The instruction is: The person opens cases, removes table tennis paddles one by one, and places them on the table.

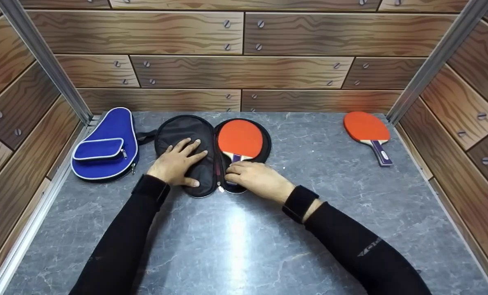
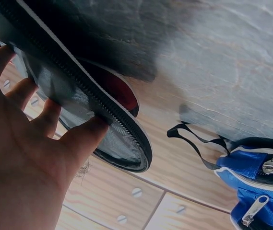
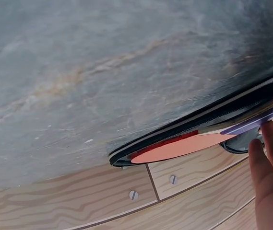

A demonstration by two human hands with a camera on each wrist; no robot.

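Orange bat (image 1: 240, 138) in blk case (image 1: 186, 128); L grip (image 1: 176, 163) wide atop, R grip (image 1: 258, 178) loose on hdl (image 3: 251, 123); 2nd bat (image 1: 367, 127) right of case, head view only.

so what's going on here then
A person has a black case lying open on the table. Their left hand is spread on its left half; the right hand is over the handle of a red paddle lying in the other half. A blue case sits to the left, a second red paddle to the right.

Grey lettering (image 1: 369, 247) on the right sleeve (image 1: 350, 229) and a white label (image 1: 385, 155) on a table-tennis paddle (image 1: 366, 126) are unreadable.
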